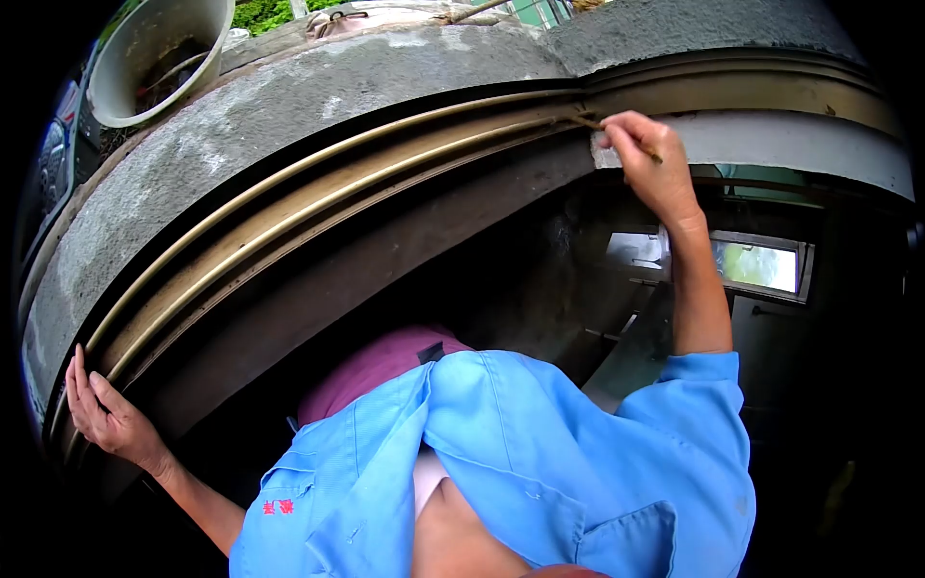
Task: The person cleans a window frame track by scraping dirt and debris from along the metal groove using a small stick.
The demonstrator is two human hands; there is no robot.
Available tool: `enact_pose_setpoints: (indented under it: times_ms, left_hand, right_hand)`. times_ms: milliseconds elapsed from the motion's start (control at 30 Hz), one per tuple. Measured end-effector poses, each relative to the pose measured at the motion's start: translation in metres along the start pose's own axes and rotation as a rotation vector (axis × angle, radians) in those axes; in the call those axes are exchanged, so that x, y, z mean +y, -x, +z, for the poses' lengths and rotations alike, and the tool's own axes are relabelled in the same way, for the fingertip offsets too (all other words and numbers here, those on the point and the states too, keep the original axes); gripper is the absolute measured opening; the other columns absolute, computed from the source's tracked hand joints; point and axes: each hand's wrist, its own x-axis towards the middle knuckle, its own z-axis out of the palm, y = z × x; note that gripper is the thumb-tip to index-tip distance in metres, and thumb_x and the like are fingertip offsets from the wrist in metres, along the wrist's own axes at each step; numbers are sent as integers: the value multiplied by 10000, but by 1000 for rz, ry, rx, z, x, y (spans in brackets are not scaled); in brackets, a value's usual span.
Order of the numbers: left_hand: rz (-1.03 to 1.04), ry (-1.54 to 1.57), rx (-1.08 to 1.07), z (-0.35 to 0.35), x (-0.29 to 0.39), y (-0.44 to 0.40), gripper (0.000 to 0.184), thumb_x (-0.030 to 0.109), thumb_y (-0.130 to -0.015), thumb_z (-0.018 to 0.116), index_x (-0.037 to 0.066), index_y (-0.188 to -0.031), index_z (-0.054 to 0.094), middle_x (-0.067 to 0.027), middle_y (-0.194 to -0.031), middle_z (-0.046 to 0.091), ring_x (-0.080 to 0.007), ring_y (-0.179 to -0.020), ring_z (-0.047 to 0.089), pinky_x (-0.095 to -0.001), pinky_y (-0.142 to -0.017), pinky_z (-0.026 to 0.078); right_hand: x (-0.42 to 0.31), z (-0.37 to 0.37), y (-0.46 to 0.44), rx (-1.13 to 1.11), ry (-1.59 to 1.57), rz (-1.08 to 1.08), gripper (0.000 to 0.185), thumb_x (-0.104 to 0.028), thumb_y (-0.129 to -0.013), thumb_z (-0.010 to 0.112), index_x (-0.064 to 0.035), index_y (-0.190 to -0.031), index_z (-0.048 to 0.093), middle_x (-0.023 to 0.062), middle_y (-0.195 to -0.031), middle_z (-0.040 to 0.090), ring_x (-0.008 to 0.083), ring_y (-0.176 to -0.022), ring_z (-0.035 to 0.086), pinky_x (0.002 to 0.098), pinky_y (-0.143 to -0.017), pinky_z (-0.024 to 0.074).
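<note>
My right hand [650, 159] is closed around a thin brush [591, 121] with a slim wooden-looking handle. The brush's tip reaches into the corner of a bronze-coloured window track [289, 197], where the rails meet the side frame. What touches the tip is too small to make out. At the near left end of the track, my left hand [106, 416] rests on the rails with its fingers stretched out, holding nothing.
A grey concrete ledge [231, 144] runs outside the track. On it stands a pale bucket [198, 82] with dark debris inside. Below the track lies a dark panel [385, 236]. A small bright window [761, 265] shows in the dim room behind my right arm.
</note>
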Motion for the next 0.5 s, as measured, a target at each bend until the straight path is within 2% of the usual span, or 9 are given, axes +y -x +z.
enact_pose_setpoints:
  times_ms: [33, 67, 167, 233, 267, 333, 367, 433, 500]
  left_hand:
    - [7, -11, 1, 1, -1, 0, 281, 123, -939, 467, 92, -1162, 635, -39, -1154, 631, -180, -1100, 550, -315, -946, 386]
    - [9, -8, 2, 1, 0, 0, 281, 123, -939, 467, 92, -1162, 635, -39, -1154, 631, -180, -1100, 550, -315, -946, 386]
    - [-1, -19, 6, 1, 1, -2, 278, 115, -937, 469, 85, -1157, 637, -41, -1151, 632, -182, -1095, 554, -316, -942, 391]
    - [22, 32, 25, 1, 0, -2, 275, 111, -936, 473, 81, -1153, 639, -44, -1151, 632, -185, -1090, 558, -317, -936, 396]
    - [16, 27, 27, 0, 3, -2, 273, 109, -934, 475, 78, -1151, 640, -41, -1149, 633, -186, -1089, 560, -319, -935, 400]
    - [10, 0, 16, 1, -3, 0, 275, 111, -936, 473, 78, -1154, 637, -51, -1151, 632, -191, -1093, 558, -319, -938, 399]
    - [8, -1, 13, 3, -6, 1, 275, 111, -936, 473, 78, -1154, 637, -51, -1151, 632, -191, -1093, 558, -319, -938, 399]
    - [31, 3, 6, 4, -12, 2, 278, 126, -938, 478, 95, -1166, 635, -45, -1169, 626, -189, -1106, 552, -319, -939, 393]
    - [22, -6, -1, 4, -13, 2, 280, 134, -940, 478, 97, -1171, 632, -42, -1182, 620, -186, -1114, 547, -318, -949, 390]
  right_hand:
    - [13, -1, -9, 84, 40, -97, 179, -140, -852, 547, -5, -842, 664, 124, -693, 668, 239, -685, 667, 311, -624, 498]
    - [16, -4, -19, 107, 144, -61, 186, -152, -842, 549, -13, -824, 671, 125, -695, 670, 250, -701, 670, 330, -634, 504]
    - [52, 10, -50, 89, 226, -2, 179, -149, -817, 546, -22, -796, 670, 151, -718, 661, 305, -721, 656, 379, -656, 509]
    - [65, 21, -61, -9, 491, -33, 167, -137, -791, 539, -24, -770, 661, 180, -735, 645, 360, -745, 630, 415, -689, 505]
    - [47, 24, -53, -27, 468, -48, 155, -114, -778, 532, -16, -752, 649, 201, -743, 630, 389, -755, 606, 426, -702, 503]
    - [20, 29, -34, -18, 380, -278, 139, -71, -823, 531, -6, -802, 652, 122, -664, 661, 252, -595, 645, 351, -590, 503]
    - [1, 24, -24, -22, 380, -279, 139, -71, -823, 531, -6, -802, 652, 122, -664, 661, 252, -595, 645, 351, -590, 503]
    - [-29, 14, -11, -152, -129, 18, 146, -118, -795, 570, -7, -802, 664, 153, -735, 673, 277, -747, 670, 402, -702, 512]
    - [-23, 11, -14, -114, -83, 13, 151, -136, -811, 581, -15, -815, 671, 144, -756, 686, 241, -779, 681, 358, -732, 520]
